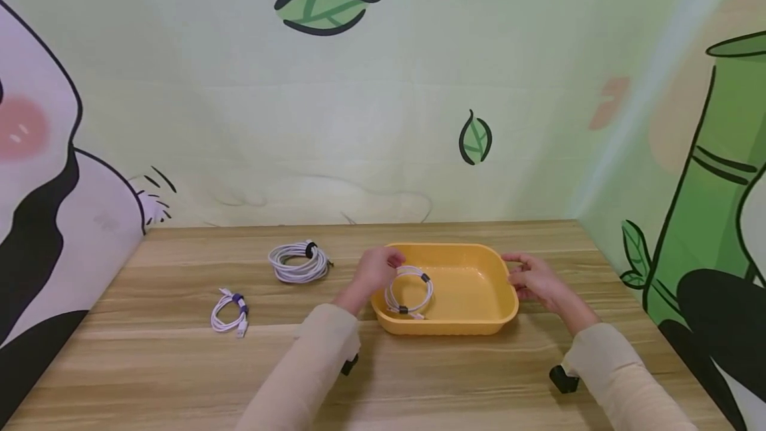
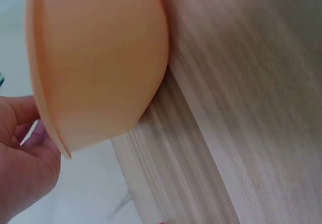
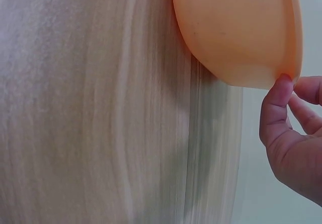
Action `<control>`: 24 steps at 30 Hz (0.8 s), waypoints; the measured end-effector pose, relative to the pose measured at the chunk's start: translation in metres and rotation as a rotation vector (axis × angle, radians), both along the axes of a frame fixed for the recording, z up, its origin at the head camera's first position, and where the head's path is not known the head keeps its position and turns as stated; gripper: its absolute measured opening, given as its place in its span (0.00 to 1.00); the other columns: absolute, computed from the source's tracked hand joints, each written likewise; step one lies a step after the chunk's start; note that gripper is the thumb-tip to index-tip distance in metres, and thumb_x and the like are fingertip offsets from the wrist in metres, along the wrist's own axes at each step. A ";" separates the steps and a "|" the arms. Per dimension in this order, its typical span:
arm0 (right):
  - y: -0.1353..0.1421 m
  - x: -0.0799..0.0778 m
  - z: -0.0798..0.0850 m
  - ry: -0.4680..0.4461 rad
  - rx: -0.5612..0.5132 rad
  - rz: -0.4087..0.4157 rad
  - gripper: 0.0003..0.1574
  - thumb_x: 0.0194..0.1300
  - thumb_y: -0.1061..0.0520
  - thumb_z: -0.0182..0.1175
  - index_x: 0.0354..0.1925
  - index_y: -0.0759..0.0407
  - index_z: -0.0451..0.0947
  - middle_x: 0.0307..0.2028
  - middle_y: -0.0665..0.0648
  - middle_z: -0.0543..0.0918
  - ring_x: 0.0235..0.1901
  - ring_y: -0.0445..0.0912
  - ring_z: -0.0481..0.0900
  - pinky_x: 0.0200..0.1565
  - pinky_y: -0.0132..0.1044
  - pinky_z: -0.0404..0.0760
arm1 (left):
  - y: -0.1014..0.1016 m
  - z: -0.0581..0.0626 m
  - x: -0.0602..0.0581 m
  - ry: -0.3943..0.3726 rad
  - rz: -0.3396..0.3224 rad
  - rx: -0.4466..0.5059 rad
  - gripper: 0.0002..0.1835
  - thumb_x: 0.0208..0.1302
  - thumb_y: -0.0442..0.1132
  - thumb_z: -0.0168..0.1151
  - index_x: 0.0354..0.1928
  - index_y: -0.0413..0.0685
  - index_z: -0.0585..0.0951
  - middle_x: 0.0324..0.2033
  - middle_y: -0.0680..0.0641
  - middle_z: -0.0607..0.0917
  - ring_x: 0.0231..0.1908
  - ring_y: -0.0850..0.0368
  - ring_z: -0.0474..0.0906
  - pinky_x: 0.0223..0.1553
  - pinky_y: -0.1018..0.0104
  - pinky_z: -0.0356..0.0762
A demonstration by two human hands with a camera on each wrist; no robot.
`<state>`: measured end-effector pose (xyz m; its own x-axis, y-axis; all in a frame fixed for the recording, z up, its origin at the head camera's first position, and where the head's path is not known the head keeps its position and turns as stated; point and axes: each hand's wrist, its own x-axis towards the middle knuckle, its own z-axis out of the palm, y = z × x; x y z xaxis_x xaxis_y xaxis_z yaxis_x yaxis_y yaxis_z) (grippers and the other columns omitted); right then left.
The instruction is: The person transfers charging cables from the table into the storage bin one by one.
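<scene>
A yellow plastic tray [image 1: 467,330] stands on the wooden table, with a hand at each short side. Inside its left part lies a coiled white cable [image 1: 429,292] bound with dark straps. My left hand [image 1: 378,269] grips the tray's left rim, its fingers bent over the edge close to that coil. In the left wrist view, the fingertips are hidden behind the rim. My right hand [image 1: 536,279] pinches the right rim. The right wrist view shows its thumb [image 3: 277,103] against the outer wall and the index finger at the edge.
Left of the tray, a thicker coil of white cable [image 1: 299,273] with a black strap lies toward the back. A small white USB cable [image 1: 220,324] with a blue strap lies farther left. Behind the table [image 1: 179,378] rises a printed backdrop [image 1: 383,98].
</scene>
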<state>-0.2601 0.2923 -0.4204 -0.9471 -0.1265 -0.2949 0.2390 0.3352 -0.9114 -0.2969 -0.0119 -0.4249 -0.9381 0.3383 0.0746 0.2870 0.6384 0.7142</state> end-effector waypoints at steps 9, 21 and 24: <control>0.000 -0.001 -0.002 -0.004 0.008 -0.011 0.35 0.59 0.67 0.47 0.64 0.65 0.50 0.42 0.61 0.72 0.23 0.40 0.74 0.28 0.32 0.78 | -0.013 -0.003 -0.011 -0.284 -0.001 0.335 0.17 0.52 0.24 0.57 0.46 0.33 0.75 0.39 0.40 0.80 0.38 0.55 0.76 0.40 0.67 0.77; 0.000 0.001 0.000 0.002 0.003 -0.005 0.36 0.59 0.66 0.48 0.64 0.66 0.49 0.38 0.58 0.71 0.22 0.39 0.72 0.26 0.31 0.78 | -0.009 0.001 -0.010 -0.177 -0.031 0.190 0.15 0.49 0.24 0.58 0.43 0.32 0.76 0.34 0.41 0.82 0.36 0.53 0.77 0.39 0.68 0.77; 0.000 0.001 0.000 0.002 0.001 -0.007 0.35 0.60 0.66 0.48 0.64 0.66 0.49 0.37 0.58 0.71 0.21 0.39 0.72 0.26 0.31 0.77 | -0.007 0.003 -0.008 -0.160 -0.035 0.141 0.15 0.49 0.24 0.58 0.42 0.33 0.76 0.34 0.42 0.82 0.37 0.53 0.77 0.40 0.68 0.76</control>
<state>-0.2593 0.2920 -0.4206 -0.9484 -0.1199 -0.2936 0.2398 0.3344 -0.9114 -0.3045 -0.0193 -0.4220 -0.9296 0.3677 -0.0258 0.1829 0.5209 0.8338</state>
